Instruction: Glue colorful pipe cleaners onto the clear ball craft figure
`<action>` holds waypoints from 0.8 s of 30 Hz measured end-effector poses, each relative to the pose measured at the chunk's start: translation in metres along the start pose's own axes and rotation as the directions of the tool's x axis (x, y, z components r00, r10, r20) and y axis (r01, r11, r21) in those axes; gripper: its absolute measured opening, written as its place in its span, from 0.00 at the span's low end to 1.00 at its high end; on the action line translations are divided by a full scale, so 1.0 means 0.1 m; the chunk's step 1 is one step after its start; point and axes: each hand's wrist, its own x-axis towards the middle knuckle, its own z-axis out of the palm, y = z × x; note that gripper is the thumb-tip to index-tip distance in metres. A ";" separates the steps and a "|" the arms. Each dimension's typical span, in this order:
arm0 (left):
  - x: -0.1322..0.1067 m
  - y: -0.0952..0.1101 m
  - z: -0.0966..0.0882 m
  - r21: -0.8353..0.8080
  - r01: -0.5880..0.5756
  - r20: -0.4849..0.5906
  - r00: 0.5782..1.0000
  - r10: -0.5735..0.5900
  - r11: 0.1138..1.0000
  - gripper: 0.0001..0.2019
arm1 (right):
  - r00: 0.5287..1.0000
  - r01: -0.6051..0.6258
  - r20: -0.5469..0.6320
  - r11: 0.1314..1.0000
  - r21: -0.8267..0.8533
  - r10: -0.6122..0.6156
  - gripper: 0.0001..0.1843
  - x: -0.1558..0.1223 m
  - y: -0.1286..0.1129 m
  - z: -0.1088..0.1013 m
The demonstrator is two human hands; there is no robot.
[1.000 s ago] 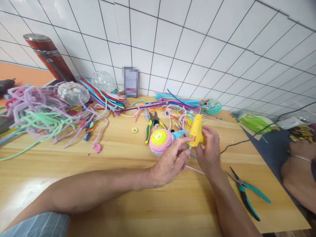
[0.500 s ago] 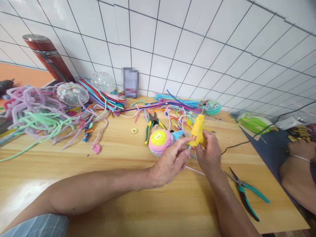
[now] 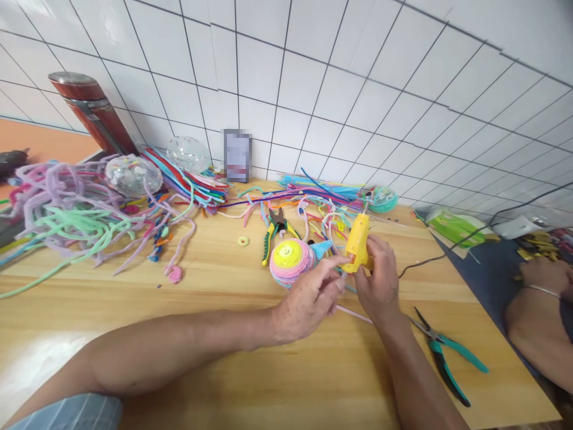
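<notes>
My right hand [image 3: 378, 280] is wrapped round a yellow glue gun [image 3: 357, 242], its nozzle pointing down and to the left. Beside it my left hand [image 3: 308, 301] has its fingers pinched together at the nozzle tip, on something too small to make out. A thin pink pipe cleaner [image 3: 353, 313] lies on the wood under both hands. Just left of the hands sits a coiled pink and yellow pipe-cleaner ball [image 3: 290, 261] with a small blue cone [image 3: 323, 247] against it.
Yellow-handled pliers [image 3: 272, 228] lie behind the ball and teal-handled pliers [image 3: 443, 358] to the right. Heaps of coloured pipe cleaners [image 3: 76, 209] cover the back of the wooden table [image 3: 201, 370]. Another person's arm [image 3: 535, 304] rests at the right edge.
Both hands and the glue gun stay almost where they were; the view has shifted slightly.
</notes>
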 end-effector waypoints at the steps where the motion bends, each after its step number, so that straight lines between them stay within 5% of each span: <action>1: 0.00 0.00 0.00 -0.001 -0.007 -0.002 1.000 0.007 1.000 0.21 | 1.000 0.001 -0.009 1.000 0.002 -0.001 0.24 0.00 0.00 0.00; 24: 0.01 0.00 -0.02 0.008 -0.006 0.001 1.000 0.006 1.000 0.19 | 0.995 -0.096 -0.034 0.995 -0.036 0.095 0.20 -0.03 -0.01 -0.04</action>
